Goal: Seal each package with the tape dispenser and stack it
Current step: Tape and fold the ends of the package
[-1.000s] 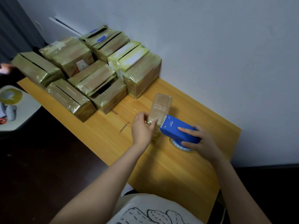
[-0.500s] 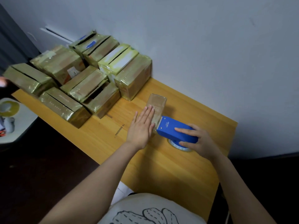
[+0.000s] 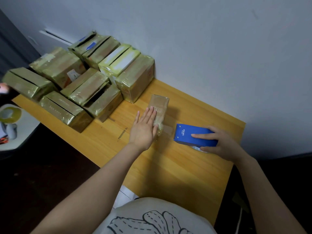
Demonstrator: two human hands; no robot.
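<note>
A wooden table stands with its far edge against a wall. Its far left part is crowded with taped boxes, packed side by side and touching, some lying on others, a few with open slits on top. Near the middle lies a small package, well apart from a blue dispenser toward the right edge, with a strip of tape on the wood between them and short dark marks to the package's left.

Wooden table; perhaps a tape roll
</note>
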